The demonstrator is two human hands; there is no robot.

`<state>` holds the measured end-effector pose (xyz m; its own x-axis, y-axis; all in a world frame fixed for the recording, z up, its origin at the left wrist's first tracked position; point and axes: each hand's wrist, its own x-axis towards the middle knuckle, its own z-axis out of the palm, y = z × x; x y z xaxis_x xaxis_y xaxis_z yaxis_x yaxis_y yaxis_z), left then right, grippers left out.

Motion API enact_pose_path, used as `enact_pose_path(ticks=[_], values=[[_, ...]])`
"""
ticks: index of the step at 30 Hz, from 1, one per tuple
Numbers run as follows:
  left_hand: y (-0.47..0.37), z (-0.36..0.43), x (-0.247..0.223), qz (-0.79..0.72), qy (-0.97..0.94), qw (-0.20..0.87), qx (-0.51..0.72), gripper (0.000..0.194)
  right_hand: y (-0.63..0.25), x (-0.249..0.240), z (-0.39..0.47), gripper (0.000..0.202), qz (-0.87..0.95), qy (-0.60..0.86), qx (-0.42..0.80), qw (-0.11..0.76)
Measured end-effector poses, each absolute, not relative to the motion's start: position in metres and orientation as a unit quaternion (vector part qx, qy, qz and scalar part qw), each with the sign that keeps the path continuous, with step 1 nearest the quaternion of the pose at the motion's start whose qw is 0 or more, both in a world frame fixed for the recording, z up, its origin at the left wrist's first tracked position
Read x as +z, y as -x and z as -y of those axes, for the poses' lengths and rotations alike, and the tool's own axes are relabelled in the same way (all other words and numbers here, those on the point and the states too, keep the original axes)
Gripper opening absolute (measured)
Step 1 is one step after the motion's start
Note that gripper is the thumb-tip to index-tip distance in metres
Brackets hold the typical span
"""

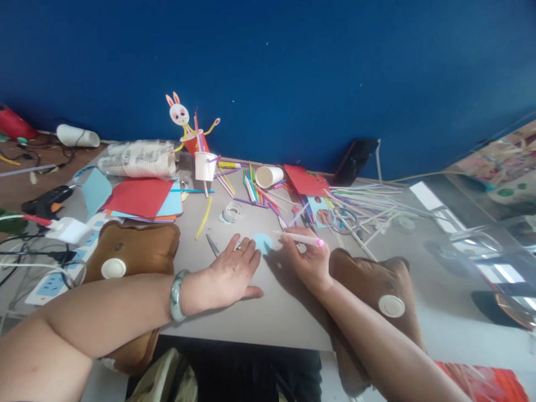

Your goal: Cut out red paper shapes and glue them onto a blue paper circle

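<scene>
My left hand (228,273) lies flat on the grey table, fingers stretched out, its fingertips at the edge of a small light-blue paper circle (263,243). Between the fingers of my right hand (307,259) is a marker pen (302,238) with a pale barrel and a pink end, held just right of the circle. The pen's tip is blurred, and I cannot tell whether it touches anything. A pointed metal blade (212,244) sticks out beyond my left hand, the rest of it covered. Behind the circle sits a roll of clear tape (232,212).
Brown cushions (134,248) lie under both forearms. Along the blue wall stand a rabbit figure (179,114), a white paper cup (205,166) and bagged cups (138,159). Coloured paper (138,196), markers (250,187) and pipe cleaners (368,198) are spread about. A power strip (54,282) with cables is at left.
</scene>
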<state>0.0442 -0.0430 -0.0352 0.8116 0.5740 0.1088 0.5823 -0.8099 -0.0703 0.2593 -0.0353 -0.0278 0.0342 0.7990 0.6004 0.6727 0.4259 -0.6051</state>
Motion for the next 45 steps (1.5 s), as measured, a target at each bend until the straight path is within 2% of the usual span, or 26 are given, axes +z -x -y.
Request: enact_pose_path(ticks=[18, 28, 45], values=[[-0.0415, 0.0406, -0.0370, 0.293, 0.953, 0.037, -0.061, 0.083, -0.2566, -0.0268, 0.0383, 0.009, 0.680, 0.537, 0.121, 0.485], [-0.0432, 0.0416, -0.0362, 0.301, 0.952, 0.037, -0.048, 0.084, -0.2569, -0.0292, 0.0383, 0.013, 0.666, 0.548, 0.126, 0.490], [-0.0417, 0.0412, -0.0417, 0.301, 0.952, 0.024, -0.047, 0.085, -0.2535, -0.0207, 0.0412, 0.009, 0.688, 0.532, 0.131, 0.476]])
